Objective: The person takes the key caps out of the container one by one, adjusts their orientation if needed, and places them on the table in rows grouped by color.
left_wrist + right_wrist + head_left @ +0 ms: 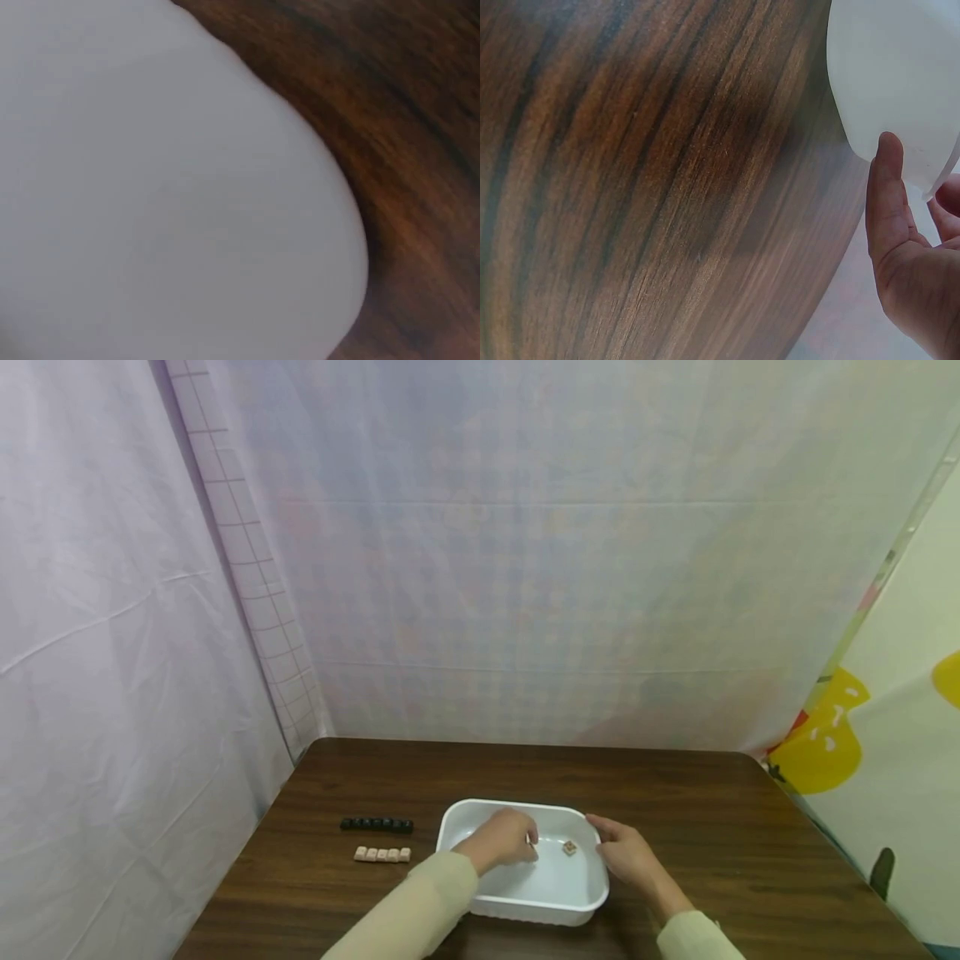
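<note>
A white plastic tub stands on the brown wooden table. My left hand reaches down inside it with curled fingers, pinching a small keycap that is mostly hidden by the fingertips. To its right on the tub's floor lies a small brown-and-white keycap. My right hand holds the tub at its right rim; in the right wrist view a finger lies along the outer wall of the tub. The left wrist view is filled mostly by the tub's blurred wall, and my left hand is out of it.
Left of the tub, a row of black keycaps lies on the table. A row of cream keycaps is nearer to me. White cloth hangs behind the table, and more cloth hangs at both sides.
</note>
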The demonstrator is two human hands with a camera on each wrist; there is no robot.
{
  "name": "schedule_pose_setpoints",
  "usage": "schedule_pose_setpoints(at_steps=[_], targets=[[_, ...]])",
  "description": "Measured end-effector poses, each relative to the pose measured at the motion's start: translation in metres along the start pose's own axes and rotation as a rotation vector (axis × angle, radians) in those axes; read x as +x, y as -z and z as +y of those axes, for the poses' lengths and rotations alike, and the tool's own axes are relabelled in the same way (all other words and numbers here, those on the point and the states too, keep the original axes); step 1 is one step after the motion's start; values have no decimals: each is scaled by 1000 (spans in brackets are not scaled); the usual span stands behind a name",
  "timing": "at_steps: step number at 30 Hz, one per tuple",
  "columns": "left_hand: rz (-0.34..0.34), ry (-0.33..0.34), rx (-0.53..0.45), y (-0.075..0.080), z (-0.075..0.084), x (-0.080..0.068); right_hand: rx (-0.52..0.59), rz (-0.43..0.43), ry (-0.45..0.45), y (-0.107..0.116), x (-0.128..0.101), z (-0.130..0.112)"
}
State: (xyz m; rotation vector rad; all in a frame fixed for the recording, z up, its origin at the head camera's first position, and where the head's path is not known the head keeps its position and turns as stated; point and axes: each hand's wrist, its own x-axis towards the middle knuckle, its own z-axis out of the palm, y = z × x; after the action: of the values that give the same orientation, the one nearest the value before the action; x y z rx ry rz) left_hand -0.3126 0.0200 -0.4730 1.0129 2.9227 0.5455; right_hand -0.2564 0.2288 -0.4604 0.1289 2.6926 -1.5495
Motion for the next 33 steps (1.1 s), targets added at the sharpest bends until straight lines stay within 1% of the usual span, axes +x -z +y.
schedule_pose_setpoints(at_steps=[3, 8, 13, 17, 19, 24, 27, 33], targets=[[13, 1, -51, 3, -3, -2, 13, -4, -11, 0, 0, 0], [31, 11, -131, 13, -7, -6, 22, -4, -8, 0, -1, 0], [65, 32, -182, 23, -13, -11, 8, -6, 2, 0, -2, -2], [100, 31, -215, 29, -18, -15, -11, -10, -5, 1, -1, -2], [116, 30, -216, 31, -21, -17, -20, -8, -4, 1, 0, -2], [145, 52, -247, 37, -29, -21, -5, -7, -14, 0, 0, 0], [159, 69, -309, 40, -34, -24, 8, -6, -30, 0, 1, 1], [197, 120, -434, 49, -44, -34, 4, -12, -32, -1, 2, 1]])
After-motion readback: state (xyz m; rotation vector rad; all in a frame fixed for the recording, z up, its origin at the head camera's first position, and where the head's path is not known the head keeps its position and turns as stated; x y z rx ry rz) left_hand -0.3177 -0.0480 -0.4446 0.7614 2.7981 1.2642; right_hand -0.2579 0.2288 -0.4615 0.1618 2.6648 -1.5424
